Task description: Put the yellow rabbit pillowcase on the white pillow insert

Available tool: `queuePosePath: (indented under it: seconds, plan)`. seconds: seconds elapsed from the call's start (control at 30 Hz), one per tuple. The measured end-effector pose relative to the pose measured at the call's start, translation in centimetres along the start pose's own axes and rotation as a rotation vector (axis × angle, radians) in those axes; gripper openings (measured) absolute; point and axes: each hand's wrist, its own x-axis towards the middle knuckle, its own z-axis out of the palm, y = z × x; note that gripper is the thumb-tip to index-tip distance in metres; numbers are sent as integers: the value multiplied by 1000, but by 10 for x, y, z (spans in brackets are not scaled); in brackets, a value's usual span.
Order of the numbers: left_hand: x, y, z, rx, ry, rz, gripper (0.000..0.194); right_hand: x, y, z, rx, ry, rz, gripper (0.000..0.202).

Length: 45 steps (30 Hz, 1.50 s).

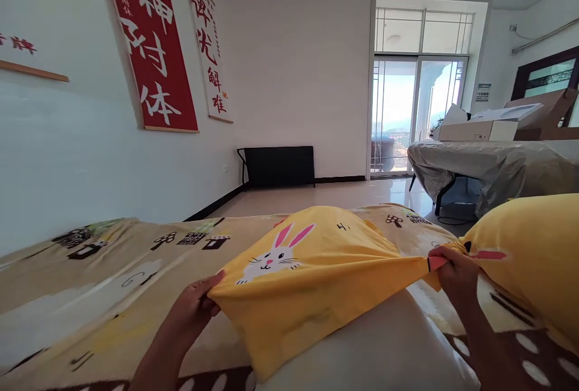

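Head view: the one feed I've got; looks down over a printed blanket [108,303], room behind.
Case [325,270]: yellow cloth, mid-frame, pulled taut between both hands, lying over part of a white pillow [366,349].
Left hand [195,299]: pinching the case's left edge, thumb on top, fingers curled below.
Right hand [456,273]: fingers wrapped round the case's right end, beside a pink patch [436,263].
Yellow pillow [538,246]: just beside the right hand; I can't tell if they touch.
Slip risk: left pinch catches only a little cloth at the edge; a hard pull could pop it loose, I'd guess.
Skew risk: tension runs in one ridge from hand to hand; uneven pull could twist the case or strain a seam.
Bunch risk: if the white pillow drags with the cloth, I'd expect folds by the rabbit print [271,258].
Snag risk: yellow pillow sits tight to the right side; an outward swing could knock it.
Hidden: white pillow's far part, under the case; most left fingertips.
Cut off: white pillow at the bottom edge, yellow pillow at the right.
Unclear: where the case's mouth is; whether the pink patch is print or tag.
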Motion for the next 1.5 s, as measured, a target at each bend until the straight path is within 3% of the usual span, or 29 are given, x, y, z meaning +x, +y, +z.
queuePosePath:
  seconds: [0.1, 0.13, 0.2, 0.27, 0.3, 0.33, 0.4, 0.43, 0.5, 0.6, 0.7, 0.8, 0.9, 1.03, 1.13, 1.23, 1.3, 1.37, 1.43, 1.5]
  plan:
    - [4, -9, -12, 477, -215, -71, 42, 8, -22, -21, 185, -615, 33, 25]
    - [3, -7, -11, 669, -191, -55, 37, 8, -30, -29, 212, -813, 40, 26]
    - [-7, 2, -2, 947, -23, 75, 28, 6, -37, -43, 266, -1121, 83, 24]
    - [-26, 17, 15, 1010, 56, 288, 33, 3, -31, -50, 457, -1279, 112, 30]
    - [-38, 25, 25, 983, -29, 372, 39, 2, -25, -50, 595, -1290, 126, 39]
    - [-51, 33, 35, 957, -189, 412, 44, 2, -18, -46, 716, -1241, 151, 49]
    - [-78, 44, 55, 982, -532, 361, 59, 4, -6, -32, 762, -991, 249, 55]
    - [-89, 48, 65, 1030, -634, 319, 66, 4, -3, -22, 657, -851, 305, 53]
    - [-103, 50, 83, 1150, -703, 295, 72, 3, 0, 2, 312, -683, 345, 48]
    - [-104, 46, 105, 1238, -633, 453, 53, -11, 2, 39, -48, -792, 253, 43]
    - [-95, 38, 116, 1251, -519, 549, 31, -29, 9, 64, -161, -939, 219, 28]
    - [-96, 32, 115, 1217, -398, 616, 24, -33, 19, 67, -165, -956, 209, 27]
    - [-106, 29, 109, 1174, -339, 772, 22, -22, 30, 51, -65, -961, 201, 31]
    - [-121, 29, 116, 1229, -405, 884, 24, -6, 46, 20, 72, -917, 255, 38]
    - [-126, 29, 135, 1365, -529, 808, 27, -9, 60, 13, 116, -990, 295, 41]
    - [-128, 35, 145, 1456, -661, 656, 30, -18, 67, 24, 72, -1170, 354, 37]
    - [-130, 41, 140, 1386, -676, 615, 27, -20, 62, 31, -10, -1228, 385, 31]
    - [-130, 45, 128, 1251, -604, 633, 23, -14, 43, 27, -133, -1136, 358, 28]
    - [-128, 44, 114, 1111, -472, 676, 24, -6, 10, 13, -204, -979, 270, 30]
    - [-125, 40, 104, 1004, -341, 729, 27, -3, -33, -3, -117, -970, 165, 39]
